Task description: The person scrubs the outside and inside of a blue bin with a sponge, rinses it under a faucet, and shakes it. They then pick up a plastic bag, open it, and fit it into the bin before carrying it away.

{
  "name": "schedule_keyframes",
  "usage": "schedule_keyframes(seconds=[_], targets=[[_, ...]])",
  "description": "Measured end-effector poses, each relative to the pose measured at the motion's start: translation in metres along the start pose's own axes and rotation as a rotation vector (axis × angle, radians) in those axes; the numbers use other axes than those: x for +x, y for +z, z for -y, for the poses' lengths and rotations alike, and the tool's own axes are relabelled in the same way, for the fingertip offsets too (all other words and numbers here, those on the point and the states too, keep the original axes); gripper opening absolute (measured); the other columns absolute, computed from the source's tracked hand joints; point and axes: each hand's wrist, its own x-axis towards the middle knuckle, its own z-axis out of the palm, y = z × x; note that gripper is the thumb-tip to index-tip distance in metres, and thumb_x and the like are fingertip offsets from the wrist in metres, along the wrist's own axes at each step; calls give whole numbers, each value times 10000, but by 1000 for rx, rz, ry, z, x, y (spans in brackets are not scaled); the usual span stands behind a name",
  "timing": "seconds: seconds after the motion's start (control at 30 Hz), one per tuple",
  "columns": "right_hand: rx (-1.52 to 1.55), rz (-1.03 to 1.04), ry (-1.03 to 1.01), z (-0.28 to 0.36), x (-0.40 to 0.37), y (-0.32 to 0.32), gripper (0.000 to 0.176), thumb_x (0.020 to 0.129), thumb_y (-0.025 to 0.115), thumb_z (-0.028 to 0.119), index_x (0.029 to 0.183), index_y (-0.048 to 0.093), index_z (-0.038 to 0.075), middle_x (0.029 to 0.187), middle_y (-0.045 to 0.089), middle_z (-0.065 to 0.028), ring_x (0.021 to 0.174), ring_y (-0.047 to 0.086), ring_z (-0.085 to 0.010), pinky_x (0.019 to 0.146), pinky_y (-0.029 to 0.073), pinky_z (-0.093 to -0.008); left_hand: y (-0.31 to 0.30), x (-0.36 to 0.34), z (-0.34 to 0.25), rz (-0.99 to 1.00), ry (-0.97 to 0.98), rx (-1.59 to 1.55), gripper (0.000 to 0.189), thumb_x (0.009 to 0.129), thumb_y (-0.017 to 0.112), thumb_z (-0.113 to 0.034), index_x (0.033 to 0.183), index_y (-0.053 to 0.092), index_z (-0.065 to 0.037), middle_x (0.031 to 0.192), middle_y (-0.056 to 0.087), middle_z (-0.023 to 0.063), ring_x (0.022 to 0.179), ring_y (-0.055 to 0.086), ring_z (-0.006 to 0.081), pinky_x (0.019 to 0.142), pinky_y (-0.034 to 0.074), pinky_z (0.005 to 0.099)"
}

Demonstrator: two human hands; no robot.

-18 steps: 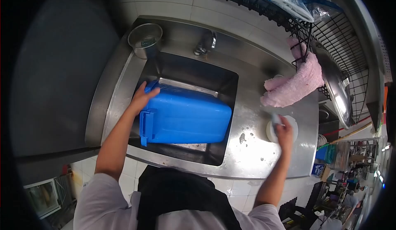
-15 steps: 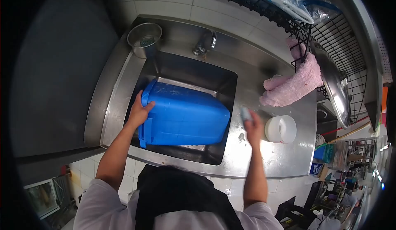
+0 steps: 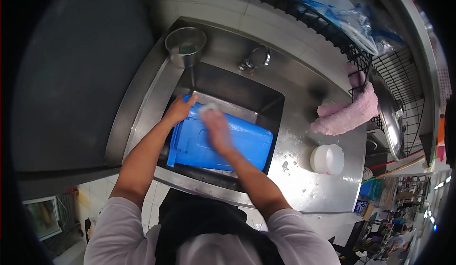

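A blue plastic bin (image 3: 249,144) lies on its side in the steel sink (image 3: 232,82), its rim end toward the left. My left hand (image 3: 179,110) is closed around the top corner of that rim. In my right hand (image 3: 218,131), blurred by motion, is a pale sponge (image 3: 209,107), pressed against the upper side of the bin near the rim. The sponge's exact shape is smeared, and my fingers partly cover it.
Behind the sink stands a faucet (image 3: 254,58), with a round steel pot (image 3: 185,49) to its left. A white tub (image 3: 327,159) sits on the wet right counter (image 3: 297,182). A pink towel (image 3: 349,113) hangs from a black wire rack (image 3: 396,77).
My right hand has brought the sponge from above the right counter leftward onto the bin. My left hand has slid up along the rim, and the bin has turned slightly.
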Motion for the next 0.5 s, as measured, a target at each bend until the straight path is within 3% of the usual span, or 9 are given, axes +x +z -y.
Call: schedule_keyframes(seconds=[0.03, 0.07, 0.13, 0.27, 0.4, 0.5], targets=[[-167, -12, 56, -15, -17, -20, 494, 741, 469, -73, 1225, 483, 24, 1176, 522, -205, 1135, 470, -393, 993, 367, -482, -4, -2, -2, 92, -21, 37, 761, 861, 541, -537, 1221, 461, 129, 1136, 589, 257, 1060, 584, 331, 903, 449, 371], [-227, -61, 111, -39, -41, -35, 455, 782, 446, -35, 1234, 469, 13, 1178, 521, -214, 1138, 469, -395, 1003, 353, -479, -4, 4, 1, 84, -28, 24, 761, 861, 541, -537, 1221, 461, 129, 1136, 589, 257, 1060, 584, 331, 903, 449, 371], [-293, -47, 294, -80, -98, -67, 460, 814, 437, 0, 1273, 460, 32, 1230, 494, -226, 1179, 431, -402, 1037, 311, -481, 2, 16, 8, 259, -174, -82, 749, 850, 583, -473, 1252, 432, 141, 1167, 568, 271, 1078, 575, 330, 902, 454, 371], [-254, -79, 607, -63, -86, -56, 489, 823, 439, -7, 1309, 451, 43, 1280, 470, -232, 1223, 399, -399, 1065, 277, -488, 9, 10, -4, 127, -94, -66, 720, 833, 617, -376, 1272, 403, 153, 1215, 534, 293, 1096, 564, 328, 903, 454, 370], [-140, -166, 200, 9, -29, 11, 535, 800, 478, -15, 1326, 434, 75, 1341, 431, -213, 1243, 387, -424, 1064, 289, -494, 7, 18, -11, 231, -105, -36, 742, 831, 612, -350, 1308, 354, 156, 1244, 512, 298, 1114, 551, 340, 917, 448, 370], [-60, -36, 149, 11, -36, 3, 512, 817, 467, -12, 1320, 436, 73, 1335, 433, -216, 1259, 374, -426, 1062, 289, -499, 5, 14, -4, 122, -120, -88, 714, 824, 609, -319, 1302, 363, 151, 1228, 525, 288, 1096, 561, 331, 897, 461, 367]])
